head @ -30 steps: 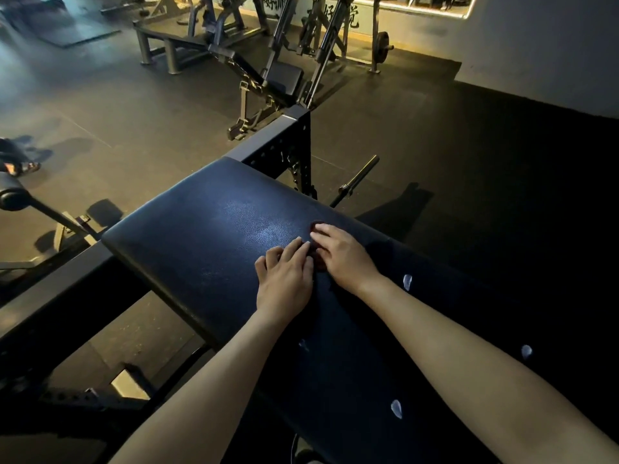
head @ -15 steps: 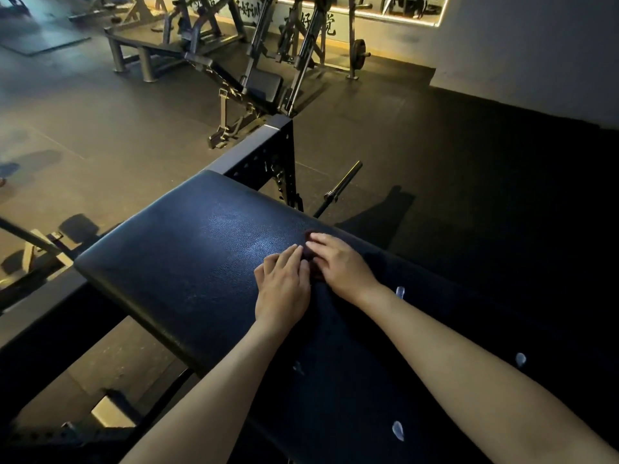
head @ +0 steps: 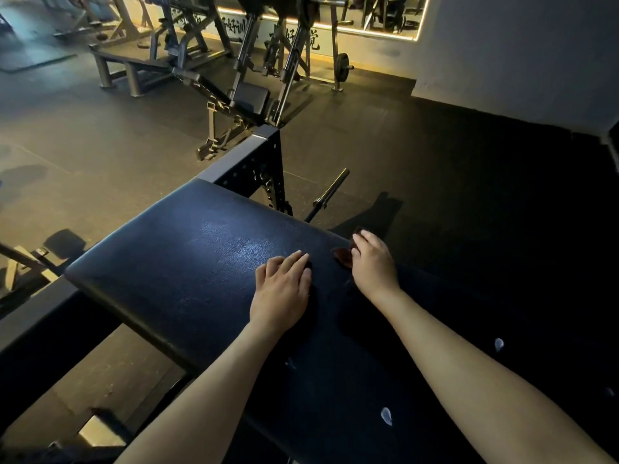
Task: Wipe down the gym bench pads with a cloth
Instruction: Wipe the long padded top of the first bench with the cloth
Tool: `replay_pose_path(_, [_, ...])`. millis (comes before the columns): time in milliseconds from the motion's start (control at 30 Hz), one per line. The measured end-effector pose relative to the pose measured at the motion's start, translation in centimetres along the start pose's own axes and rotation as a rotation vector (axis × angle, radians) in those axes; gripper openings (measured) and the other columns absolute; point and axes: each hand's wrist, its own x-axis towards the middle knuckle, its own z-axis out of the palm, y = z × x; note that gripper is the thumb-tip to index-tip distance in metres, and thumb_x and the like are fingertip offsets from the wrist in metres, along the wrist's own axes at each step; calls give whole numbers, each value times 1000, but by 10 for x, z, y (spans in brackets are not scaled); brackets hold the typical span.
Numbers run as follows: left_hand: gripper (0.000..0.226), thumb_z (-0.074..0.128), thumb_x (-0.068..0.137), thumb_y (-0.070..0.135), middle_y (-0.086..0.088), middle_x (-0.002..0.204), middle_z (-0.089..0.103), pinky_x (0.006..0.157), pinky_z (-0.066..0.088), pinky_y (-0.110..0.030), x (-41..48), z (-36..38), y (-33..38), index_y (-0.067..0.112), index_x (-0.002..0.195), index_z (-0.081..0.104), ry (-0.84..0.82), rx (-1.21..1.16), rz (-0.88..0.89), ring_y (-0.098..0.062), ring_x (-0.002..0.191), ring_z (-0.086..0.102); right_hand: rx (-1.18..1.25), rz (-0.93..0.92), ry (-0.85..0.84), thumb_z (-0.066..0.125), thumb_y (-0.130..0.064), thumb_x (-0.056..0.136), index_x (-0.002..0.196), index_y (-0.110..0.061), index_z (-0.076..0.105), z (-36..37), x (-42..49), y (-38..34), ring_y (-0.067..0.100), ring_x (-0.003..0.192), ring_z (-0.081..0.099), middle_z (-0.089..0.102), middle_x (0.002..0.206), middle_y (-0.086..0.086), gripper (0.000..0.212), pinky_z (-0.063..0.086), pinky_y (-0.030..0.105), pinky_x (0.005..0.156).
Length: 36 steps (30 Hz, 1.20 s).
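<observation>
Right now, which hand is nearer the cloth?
Right. The right hand holds the cloth at the edge of the bench pad; the left hand lies flat on that pad, apart from the cloth.

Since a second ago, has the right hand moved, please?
Yes: the right hand, holding the cloth, slid rightward to the edge of the bench pad, away from the left hand.

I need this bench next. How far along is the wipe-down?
Done: unclear; only a sheen shows mid-pad. In hand: the right hand grips the dark cloth at the far edge of the bench pad; the left hand rests flat beside it. Left: pale marks dot the near end.
</observation>
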Motion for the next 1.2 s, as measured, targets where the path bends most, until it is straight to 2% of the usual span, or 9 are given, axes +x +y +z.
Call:
replay_pose_path(67, [51,21,107,46,11,160,33,118,12,-38,-1,1,1,32,154,35,-15,4,-1,-16,144,18,8,-1,14,47,-14,102,143,-13,50,4,-11,-9,21,145,31,39,154,4,41,32,39,118])
replay_pose_path(267, [52,22,105,46,11,156,40,116,17,-38,0,2,-2,32,151,41,7,-22,0,-17,141,26,74,-371,-227,49,-15,102,144,-13,51,13,-29,-25,21,145,31,41,154,4,42,24,34,120])
replay_pose_path(467, [56,19,103,49,14,154,42,115,16,-37,-1,2,-2,31,150,43,21,-32,5,-15,139,27,12,-46,-71,44,-16,104,147,-13,45,8,-7,-18,23,149,23,32,159,5,43,24,39,120])
replay_pose_path(667, [48,28,104,42,12,150,48,114,20,-36,-2,2,-8,31,145,51,43,-135,-13,-14,136,33,44,-305,-197,45,-20,104,148,-14,45,24,-35,-41,22,148,25,35,158,3,44,23,36,119])
replay_pose_path(800, [49,31,103,42,10,149,51,114,16,-33,-16,-3,-16,26,143,54,74,-193,-46,-16,137,33,-49,-237,-134,44,-17,104,146,-15,47,11,-26,-22,22,147,25,36,157,3,42,34,45,115])
replay_pose_path(900, [43,36,106,38,9,147,53,113,17,-33,-37,-6,-24,25,141,57,135,-185,-111,-16,135,35,21,-175,-86,47,-13,103,144,-12,50,18,-39,-40,24,145,30,39,155,6,41,30,40,118])
replay_pose_path(1033, [52,30,99,43,8,140,59,108,24,-35,-68,-10,-30,24,134,63,244,-148,-175,-15,128,41,123,-415,-220,50,-14,99,134,-11,61,38,-74,-78,27,135,46,53,145,7,36,39,42,112])
replay_pose_path(1100, [50,30,99,42,8,139,60,107,26,-36,-80,-11,-31,24,133,63,263,-134,-215,-15,127,42,133,-516,-279,50,-15,99,133,-12,61,43,-81,-79,27,135,46,53,144,7,37,39,42,113])
replay_pose_path(1200, [57,26,98,46,8,142,58,109,24,-35,-93,-13,-32,23,135,63,270,-63,-235,-17,129,42,56,-471,-229,47,-11,100,138,-8,56,38,-61,-67,28,142,37,47,150,9,39,34,45,116])
